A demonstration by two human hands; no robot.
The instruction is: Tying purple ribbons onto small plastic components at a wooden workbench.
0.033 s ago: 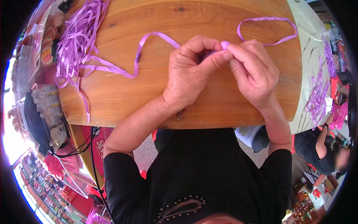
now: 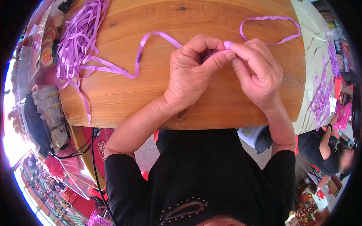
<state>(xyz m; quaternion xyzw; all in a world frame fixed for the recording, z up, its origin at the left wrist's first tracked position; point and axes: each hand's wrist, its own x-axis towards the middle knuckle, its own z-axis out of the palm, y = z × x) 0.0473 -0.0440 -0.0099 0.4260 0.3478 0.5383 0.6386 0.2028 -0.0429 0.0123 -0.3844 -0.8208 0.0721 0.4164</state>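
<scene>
Wooden desk (image 2: 124,101), smooth grain, thin purple ribbon work.
Left hand (image 2: 192,71) and right hand (image 2: 256,71) meet at upper centre, fingers curled, each grip pinching the flat purple ribbon (image 2: 158,35); loose ribbon pile (image 2: 77,41) upper left.

Black short-sleeved top fills the lower centre of the frame; sleeves end above the elbows. Small metallic studs form a curved teardrop motif at lower centre. Forearms bare; left hand (image 2: 192,71) and right hand (image 2: 256,73) ungloved, no rings visible.
</scene>
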